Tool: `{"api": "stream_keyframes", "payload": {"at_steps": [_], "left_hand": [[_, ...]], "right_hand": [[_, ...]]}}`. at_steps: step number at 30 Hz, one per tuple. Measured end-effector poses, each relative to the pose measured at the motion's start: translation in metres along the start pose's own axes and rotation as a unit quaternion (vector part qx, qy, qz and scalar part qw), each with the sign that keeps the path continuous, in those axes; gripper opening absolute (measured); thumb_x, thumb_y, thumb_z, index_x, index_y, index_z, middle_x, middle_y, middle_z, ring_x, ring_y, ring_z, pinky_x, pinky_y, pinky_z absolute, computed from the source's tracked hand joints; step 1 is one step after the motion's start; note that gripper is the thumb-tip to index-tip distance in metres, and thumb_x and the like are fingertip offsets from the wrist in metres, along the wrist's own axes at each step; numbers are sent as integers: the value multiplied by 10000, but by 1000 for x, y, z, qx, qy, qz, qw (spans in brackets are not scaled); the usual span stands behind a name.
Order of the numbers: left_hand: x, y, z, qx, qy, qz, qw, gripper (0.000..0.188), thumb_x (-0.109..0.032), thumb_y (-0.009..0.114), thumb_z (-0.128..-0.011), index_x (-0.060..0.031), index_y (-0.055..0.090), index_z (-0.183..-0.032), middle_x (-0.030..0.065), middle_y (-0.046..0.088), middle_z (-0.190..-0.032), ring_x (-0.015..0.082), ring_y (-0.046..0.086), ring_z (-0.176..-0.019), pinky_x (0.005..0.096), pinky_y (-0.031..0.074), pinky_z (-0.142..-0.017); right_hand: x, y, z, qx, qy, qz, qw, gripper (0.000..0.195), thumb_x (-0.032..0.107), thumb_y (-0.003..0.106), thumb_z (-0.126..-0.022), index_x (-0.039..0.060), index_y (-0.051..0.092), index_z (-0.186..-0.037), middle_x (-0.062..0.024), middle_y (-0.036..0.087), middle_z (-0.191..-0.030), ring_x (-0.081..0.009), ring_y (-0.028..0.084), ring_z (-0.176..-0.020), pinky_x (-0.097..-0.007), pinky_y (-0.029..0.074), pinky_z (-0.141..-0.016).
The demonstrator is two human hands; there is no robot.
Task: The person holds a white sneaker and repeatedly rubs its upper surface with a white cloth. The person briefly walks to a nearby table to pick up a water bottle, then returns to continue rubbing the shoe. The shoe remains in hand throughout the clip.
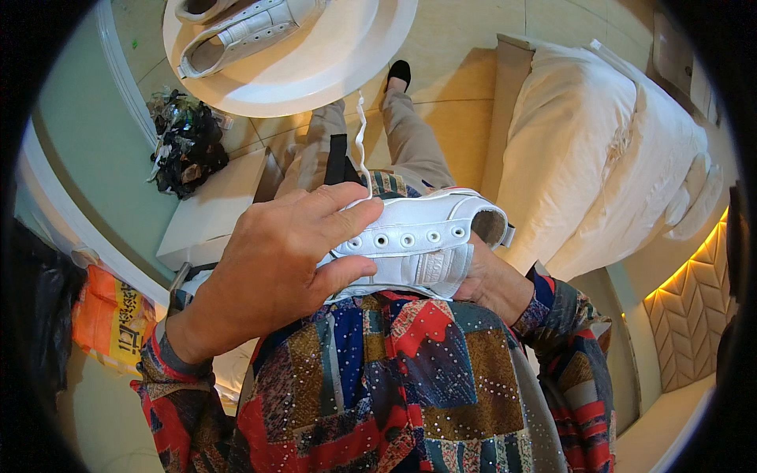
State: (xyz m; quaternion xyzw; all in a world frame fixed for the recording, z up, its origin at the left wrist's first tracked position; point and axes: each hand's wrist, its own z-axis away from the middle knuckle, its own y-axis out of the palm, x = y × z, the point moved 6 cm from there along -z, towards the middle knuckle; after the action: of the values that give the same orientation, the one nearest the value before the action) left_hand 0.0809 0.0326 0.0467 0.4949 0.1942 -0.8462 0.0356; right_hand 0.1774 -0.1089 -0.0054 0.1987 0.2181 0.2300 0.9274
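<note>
A white lace-up sneaker lies sideways in front of my belly, its toe to the left and its heel opening to the right. One row of metal eyelets shows with no lace through the visible holes. My left hand grips the toe end, fingers over the side flap and thumb near the tongue. A white shoelace runs from under the left fingertips away towards the table. My right hand holds the heel end; its fingers are hidden behind the tongue.
Ahead, a round white table bears another white sneaker and part of one more shoe. A bed with white bedding stands at the right. On the left are a heap of dark rubbish, a white box and an orange bag.
</note>
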Motion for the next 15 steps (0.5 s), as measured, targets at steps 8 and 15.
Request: {"api": "stream_keyframes", "payload": {"at_steps": [8, 15], "left_hand": [[-2, -2, 0, 9, 0, -8, 1000, 433, -151, 719, -666, 12, 598, -1048, 183, 597, -1066, 322, 602, -920, 352, 477, -762], [-5, 1, -2, 3, 6, -4, 1000, 423, -172, 710, -682, 11, 599, -1046, 182, 596, -1065, 323, 604, -907, 352, 478, -761]], "right_hand": [[2, 7, 6, 29, -8, 8, 1000, 368, 196, 545, -875, -17, 519, -1174, -149, 593, -1128, -234, 621, -961, -358, 525, -827], [3, -1, 6, 172, -26, -84, 981, 371, 212, 535, -881, -16, 518, -1174, -143, 594, -1131, -233, 619, -966, -364, 518, -840]]}}
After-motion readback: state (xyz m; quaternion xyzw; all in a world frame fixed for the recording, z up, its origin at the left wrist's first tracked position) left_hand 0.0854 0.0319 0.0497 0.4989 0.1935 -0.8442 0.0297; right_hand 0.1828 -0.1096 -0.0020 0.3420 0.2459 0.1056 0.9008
